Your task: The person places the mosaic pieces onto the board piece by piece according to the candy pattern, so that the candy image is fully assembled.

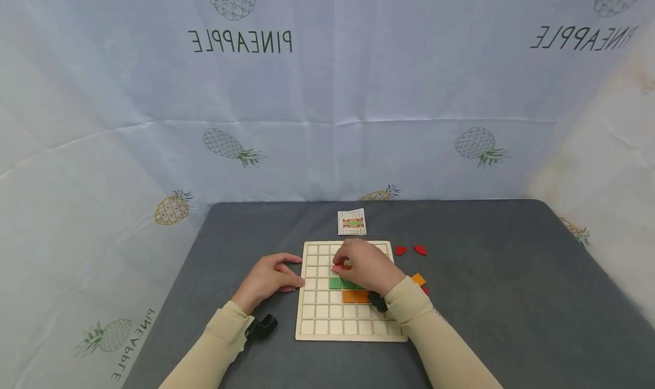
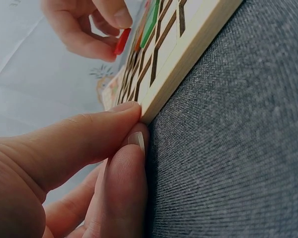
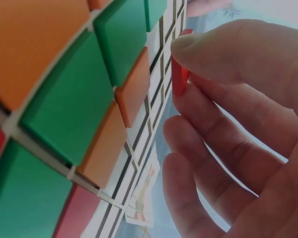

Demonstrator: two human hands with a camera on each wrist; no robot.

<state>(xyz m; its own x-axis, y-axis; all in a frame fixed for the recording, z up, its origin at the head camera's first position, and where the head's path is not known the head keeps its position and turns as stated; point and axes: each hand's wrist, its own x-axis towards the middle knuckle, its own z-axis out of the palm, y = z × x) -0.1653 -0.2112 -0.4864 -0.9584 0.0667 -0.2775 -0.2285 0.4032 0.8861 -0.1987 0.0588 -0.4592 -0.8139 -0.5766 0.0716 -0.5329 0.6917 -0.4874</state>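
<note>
A pale wooden grid board (image 1: 313, 326) lies on the dark table, with green tiles (image 1: 335, 283) in one row and orange tiles (image 1: 355, 296) beside them. Over the upper part of the board, my right hand (image 1: 365, 264) pinches a small red tile (image 3: 180, 64) between thumb and fingertips. The tile is held on edge, close over the grid in the right wrist view. My left hand (image 1: 268, 278) touches the board's left edge with thumb and fingertips spread along it; its thumb (image 2: 109, 121) meets the wooden rim.
Behind the board lies a small pattern card (image 1: 352, 223). To the right are loose red pieces (image 1: 420, 250) and an orange tile (image 1: 418, 279), partly beside the right sleeve (image 1: 435, 332). A white cloth with pineapple prints (image 1: 307, 93) hangs behind the table.
</note>
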